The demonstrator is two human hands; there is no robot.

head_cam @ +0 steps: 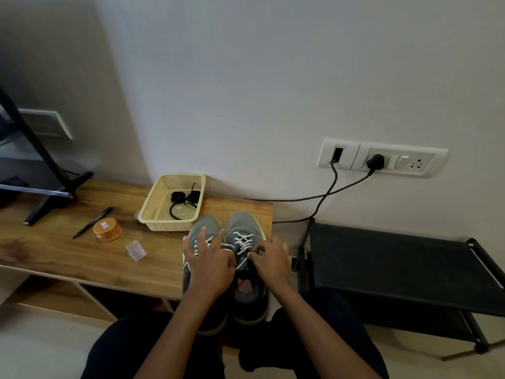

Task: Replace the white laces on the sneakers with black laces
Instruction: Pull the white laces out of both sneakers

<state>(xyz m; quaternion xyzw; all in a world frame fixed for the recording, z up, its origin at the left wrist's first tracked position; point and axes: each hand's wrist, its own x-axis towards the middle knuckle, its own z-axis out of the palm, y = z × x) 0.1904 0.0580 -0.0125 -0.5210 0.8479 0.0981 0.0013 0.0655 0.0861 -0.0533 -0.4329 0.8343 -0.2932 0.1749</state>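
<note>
Two grey sneakers (243,222) stand side by side at the right end of the desk (68,255), toes toward the wall. Both carry white laces (244,240). The left hand (209,259) lies over the left sneaker with fingers spread and straight. The right hand (272,259) is over the right sneaker, fingers curled, pinching a white lace. The black laces (182,199) lie coiled in the basket (175,177), just behind the sneakers.
</note>
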